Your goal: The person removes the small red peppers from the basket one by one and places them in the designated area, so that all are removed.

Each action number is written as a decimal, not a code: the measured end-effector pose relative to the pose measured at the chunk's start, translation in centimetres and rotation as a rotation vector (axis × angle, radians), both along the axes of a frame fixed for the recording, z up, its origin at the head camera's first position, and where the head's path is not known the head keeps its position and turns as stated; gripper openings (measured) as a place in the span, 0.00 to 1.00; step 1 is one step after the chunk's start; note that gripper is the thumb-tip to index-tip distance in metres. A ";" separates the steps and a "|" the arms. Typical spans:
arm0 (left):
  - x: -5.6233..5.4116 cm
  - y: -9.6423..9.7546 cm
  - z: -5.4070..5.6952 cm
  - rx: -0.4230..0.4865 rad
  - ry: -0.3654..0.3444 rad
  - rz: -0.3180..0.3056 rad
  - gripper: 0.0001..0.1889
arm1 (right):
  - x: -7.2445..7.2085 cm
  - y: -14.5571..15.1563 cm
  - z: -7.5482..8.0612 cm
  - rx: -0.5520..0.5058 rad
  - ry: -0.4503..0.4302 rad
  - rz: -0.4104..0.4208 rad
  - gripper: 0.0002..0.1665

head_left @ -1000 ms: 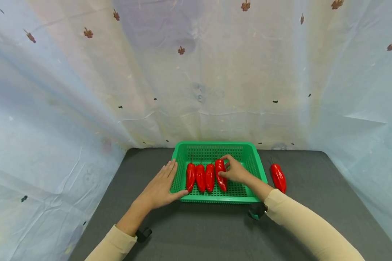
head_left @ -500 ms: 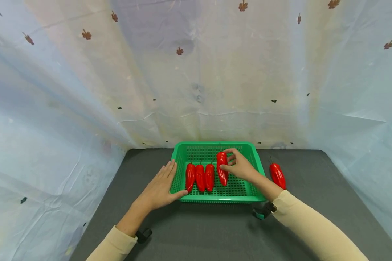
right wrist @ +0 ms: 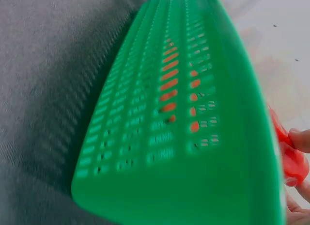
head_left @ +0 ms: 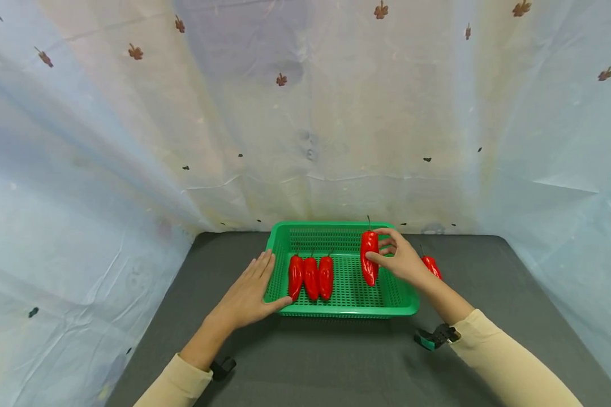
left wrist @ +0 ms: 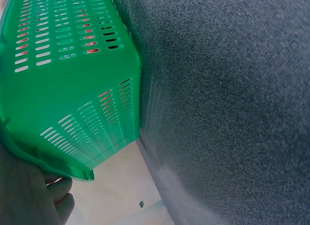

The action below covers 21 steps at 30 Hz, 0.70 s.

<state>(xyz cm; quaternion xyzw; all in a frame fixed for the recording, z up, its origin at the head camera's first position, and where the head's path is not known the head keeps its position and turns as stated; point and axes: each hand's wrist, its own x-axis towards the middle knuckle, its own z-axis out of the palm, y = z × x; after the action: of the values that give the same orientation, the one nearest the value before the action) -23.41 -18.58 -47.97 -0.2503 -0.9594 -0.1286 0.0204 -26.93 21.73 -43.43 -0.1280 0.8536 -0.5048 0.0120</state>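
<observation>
My right hand (head_left: 404, 260) pinches a red chili pepper (head_left: 369, 257) between thumb and fingers, stem up, above the right part of a green slotted basket (head_left: 341, 311). In the right wrist view that pepper (right wrist: 292, 162) shows past the basket's rim. My left hand (head_left: 246, 291) rests with straight fingers on the basket's left edge; the left wrist view has its fingers (left wrist: 60, 196) against the rim. Three more red peppers (head_left: 310, 278) lie side by side in the basket's left half, stems pointing away.
Another red pepper (head_left: 431, 267) lies on the dark grey table (head_left: 326, 362) right of the basket, partly hidden by my right hand and forearm. A pale plastic sheet (head_left: 310, 124) hangs behind the table and along its sides.
My right hand has lifted the fourth pepper from beside the other three and carried it to the right. My left hand has stayed on the basket's edge.
</observation>
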 end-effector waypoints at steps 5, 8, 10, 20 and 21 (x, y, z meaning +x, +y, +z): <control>-0.1 0.0 0.1 0.002 -0.009 -0.001 0.62 | 0.5 1.8 0.4 -0.009 0.015 -0.025 0.41; -0.1 -0.1 0.0 -0.003 -0.009 0.000 0.62 | 1.0 3.0 0.8 -0.015 0.013 -0.040 0.42; -0.1 -0.1 -0.1 -0.003 -0.005 0.001 0.62 | 1.2 3.8 1.0 -0.017 0.016 -0.051 0.43; -0.1 -0.1 -0.1 0.003 -0.007 0.003 0.62 | 1.7 7.6 1.0 0.050 0.041 -0.133 0.41; -0.1 -0.1 -0.1 0.003 -0.008 0.003 0.62 | 1.8 7.9 1.0 0.053 0.038 -0.139 0.42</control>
<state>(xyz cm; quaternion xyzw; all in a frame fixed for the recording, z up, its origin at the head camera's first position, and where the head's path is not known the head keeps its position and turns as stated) -23.48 -18.64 -48.07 -0.2483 -0.9596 -0.1310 0.0172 -25.12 29.66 -42.41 -0.0774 0.8737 -0.4789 -0.0359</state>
